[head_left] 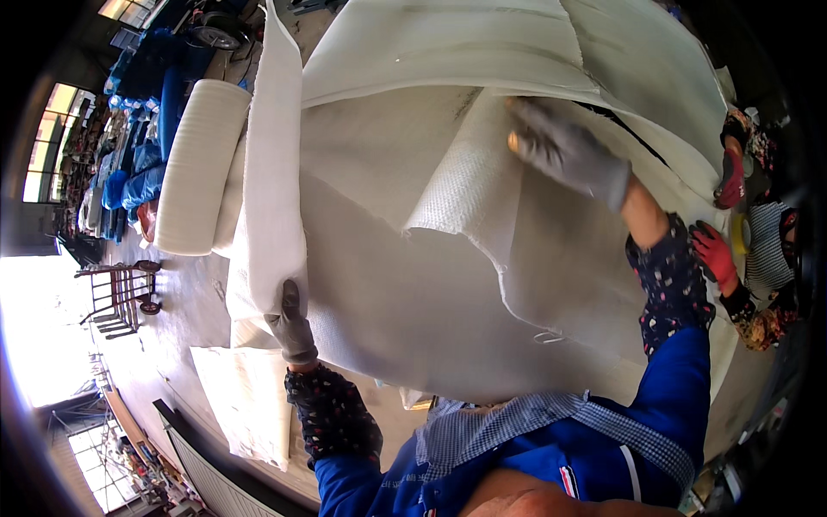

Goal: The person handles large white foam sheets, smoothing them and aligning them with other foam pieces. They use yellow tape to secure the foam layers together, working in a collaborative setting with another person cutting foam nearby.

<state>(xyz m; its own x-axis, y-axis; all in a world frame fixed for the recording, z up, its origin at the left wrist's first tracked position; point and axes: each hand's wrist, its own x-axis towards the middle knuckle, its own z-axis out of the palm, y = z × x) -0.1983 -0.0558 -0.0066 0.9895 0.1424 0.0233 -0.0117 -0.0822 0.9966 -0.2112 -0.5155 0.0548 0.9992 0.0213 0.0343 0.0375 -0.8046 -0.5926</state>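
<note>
My left hand [291, 326], in a grey glove, grips the near left edge of a large white woven fabric sheet [413, 284] spread over a table. My right hand [564, 153], also grey-gloved and blurred, reaches far across and holds a folded-over flap of the same fabric [469, 185], lifted off the layer beneath. A long strip of the fabric [274, 146] hangs over the table's left side. More white layers [448, 43] lie at the far end.
A thick white roll of material [198, 164] lies on the floor at left, with blue bundles [142, 172] behind it. A metal trolley [121, 297] stands lower left. At the right edge another person's red-gloved hands [719, 250] rest by the sheet.
</note>
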